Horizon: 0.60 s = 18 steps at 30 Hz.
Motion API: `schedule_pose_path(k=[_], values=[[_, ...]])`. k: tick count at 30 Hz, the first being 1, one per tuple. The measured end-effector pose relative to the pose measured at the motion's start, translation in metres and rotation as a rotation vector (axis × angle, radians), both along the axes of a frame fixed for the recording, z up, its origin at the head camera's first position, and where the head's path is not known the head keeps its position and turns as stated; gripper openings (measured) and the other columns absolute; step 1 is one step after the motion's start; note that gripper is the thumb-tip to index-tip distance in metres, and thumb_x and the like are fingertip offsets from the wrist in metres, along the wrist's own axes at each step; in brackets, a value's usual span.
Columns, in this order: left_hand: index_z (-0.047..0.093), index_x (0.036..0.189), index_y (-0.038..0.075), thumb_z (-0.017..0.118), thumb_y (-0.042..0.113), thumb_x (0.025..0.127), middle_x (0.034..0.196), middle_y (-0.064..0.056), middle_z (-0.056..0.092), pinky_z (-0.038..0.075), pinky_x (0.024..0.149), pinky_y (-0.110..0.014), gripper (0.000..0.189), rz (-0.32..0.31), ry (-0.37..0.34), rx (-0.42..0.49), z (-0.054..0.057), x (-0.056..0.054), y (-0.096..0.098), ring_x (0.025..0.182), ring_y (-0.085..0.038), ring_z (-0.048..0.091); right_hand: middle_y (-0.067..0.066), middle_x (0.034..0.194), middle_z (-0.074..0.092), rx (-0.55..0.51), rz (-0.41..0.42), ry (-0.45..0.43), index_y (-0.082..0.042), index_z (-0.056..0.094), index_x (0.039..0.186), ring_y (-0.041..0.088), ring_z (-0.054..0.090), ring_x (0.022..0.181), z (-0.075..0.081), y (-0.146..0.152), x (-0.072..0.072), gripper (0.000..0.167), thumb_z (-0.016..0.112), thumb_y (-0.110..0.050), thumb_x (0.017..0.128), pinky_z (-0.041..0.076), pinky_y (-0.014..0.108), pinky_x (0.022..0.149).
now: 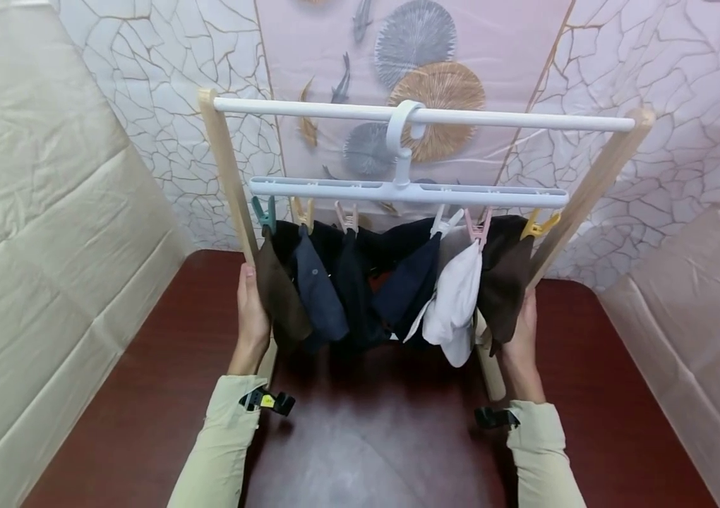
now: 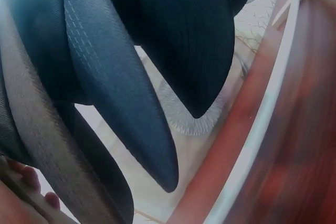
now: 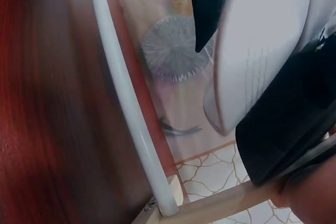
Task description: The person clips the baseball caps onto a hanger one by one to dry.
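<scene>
A wooden rack with a white top rod (image 1: 309,109) stands in the middle of the head view. From that rod hangs a white clip hanger (image 1: 334,189), its pegs holding several caps in a row. On the left post, my left hand (image 1: 253,317) grips the wood beside a brown cap (image 1: 280,296); its fingertips (image 2: 31,179) show around the post in the left wrist view. My right hand (image 1: 523,339) holds the right post (image 1: 595,187), partly hidden behind a dark brown cap (image 1: 506,282). Between them hang a blue-grey cap (image 1: 320,289), navy cap (image 1: 407,286) and white cap (image 1: 455,303).
The rack stands on a dark red table (image 1: 366,451). Quilted beige panels rise at the left (image 1: 36,282) and right (image 1: 703,331). Behind is a patterned wall covering (image 1: 163,85). A white lower rod (image 3: 126,98) runs close above the table.
</scene>
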<state>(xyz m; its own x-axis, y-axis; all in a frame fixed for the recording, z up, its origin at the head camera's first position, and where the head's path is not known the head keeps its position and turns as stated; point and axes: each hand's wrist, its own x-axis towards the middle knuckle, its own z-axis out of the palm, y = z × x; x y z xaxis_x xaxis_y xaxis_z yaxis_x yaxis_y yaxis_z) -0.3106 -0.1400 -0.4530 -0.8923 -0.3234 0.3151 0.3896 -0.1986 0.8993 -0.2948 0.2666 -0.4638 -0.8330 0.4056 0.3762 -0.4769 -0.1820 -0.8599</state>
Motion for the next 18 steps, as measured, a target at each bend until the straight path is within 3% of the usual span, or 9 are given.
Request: schedule_pose_path(k=[3,6,13,15,18], values=[[0.054,0.126,0.002,0.032,0.028,0.117,0.109,-0.005,0.057,0.044,0.088,-0.024,0.035,-0.007,0.062,-0.038,0.001,-0.008,0.000,0.099,-0.013,0.055,-0.005,0.133,0.063,-0.044,-0.017,0.025,-0.016,0.058,0.144,0.007,0.056,0.118,0.000,-0.001,-0.003,0.033,0.049,-0.015,0.112,0.046,0.018,0.096],[0.056,0.125,0.008,0.032,0.028,0.117,0.106,0.004,0.059,0.045,0.087,-0.024,0.032,-0.018,0.089,-0.054,0.002,-0.015,-0.001,0.097,-0.009,0.057,-0.004,0.130,0.064,-0.084,-0.008,0.033,-0.016,0.059,0.141,0.007,0.058,0.118,-0.001,-0.002,-0.007,0.030,0.048,-0.018,0.113,0.047,0.019,0.098],[0.048,0.142,-0.002,0.027,0.029,0.118,0.116,0.002,0.054,0.041,0.093,-0.025,0.044,-0.054,0.058,-0.128,0.008,-0.041,-0.005,0.104,-0.011,0.053,-0.005,0.101,0.063,-0.105,-0.064,0.027,-0.017,0.061,0.112,0.005,0.059,0.091,0.004,-0.002,-0.028,0.028,0.061,-0.042,0.101,0.048,0.019,0.082],[0.049,0.137,-0.003,0.027,0.026,0.118,0.113,0.002,0.053,0.040,0.092,-0.026,0.042,-0.058,0.064,-0.140,0.009,-0.050,-0.004,0.102,-0.011,0.051,-0.005,0.093,0.060,-0.104,-0.069,0.028,-0.017,0.059,0.105,0.005,0.057,0.084,0.006,-0.001,-0.034,0.027,0.060,-0.043,0.099,0.046,0.019,0.076],[0.052,0.131,-0.002,0.026,0.021,0.117,0.109,0.002,0.052,0.039,0.092,-0.026,0.037,-0.042,0.066,-0.150,0.009,-0.060,-0.004,0.100,-0.010,0.050,-0.006,0.088,0.056,-0.088,-0.067,0.023,-0.017,0.055,0.099,0.004,0.054,0.080,0.006,0.001,-0.043,0.017,0.056,-0.033,0.106,0.044,0.019,0.074]])
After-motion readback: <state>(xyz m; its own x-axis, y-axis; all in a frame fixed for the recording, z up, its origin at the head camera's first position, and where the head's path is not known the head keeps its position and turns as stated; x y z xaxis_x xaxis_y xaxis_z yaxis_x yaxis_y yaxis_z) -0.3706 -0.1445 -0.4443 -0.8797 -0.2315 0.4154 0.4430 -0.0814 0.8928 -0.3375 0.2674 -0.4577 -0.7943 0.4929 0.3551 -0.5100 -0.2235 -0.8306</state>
